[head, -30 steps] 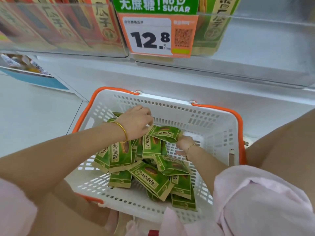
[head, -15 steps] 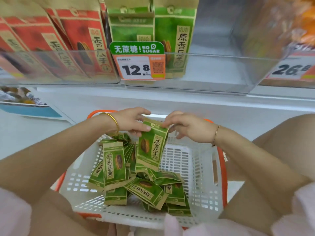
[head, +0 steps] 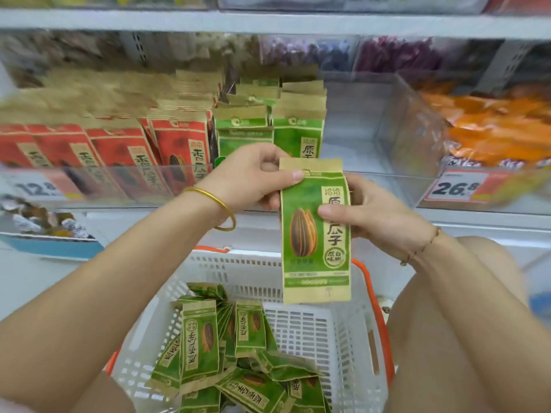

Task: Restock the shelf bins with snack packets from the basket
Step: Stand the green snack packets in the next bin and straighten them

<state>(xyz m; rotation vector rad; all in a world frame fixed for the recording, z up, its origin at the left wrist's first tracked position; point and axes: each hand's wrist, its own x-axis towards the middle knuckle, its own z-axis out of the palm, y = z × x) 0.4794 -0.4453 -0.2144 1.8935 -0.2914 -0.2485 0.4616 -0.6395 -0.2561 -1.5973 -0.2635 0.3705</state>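
At frame centre we find one green snack packet (head: 313, 234) held upright above the white basket (head: 298, 326). The left hand (head: 253, 177) pinches its upper left edge between thumb and curled fingers, and the right hand (head: 378, 216) grips its right edge, thumb across the front. We note further green packets (head: 205, 338) piled in the basket at lower centre, and behind the hands a clear shelf bin (head: 357, 138) holding matching upright packets (head: 298, 135), with red packets (head: 125, 150) to its left.
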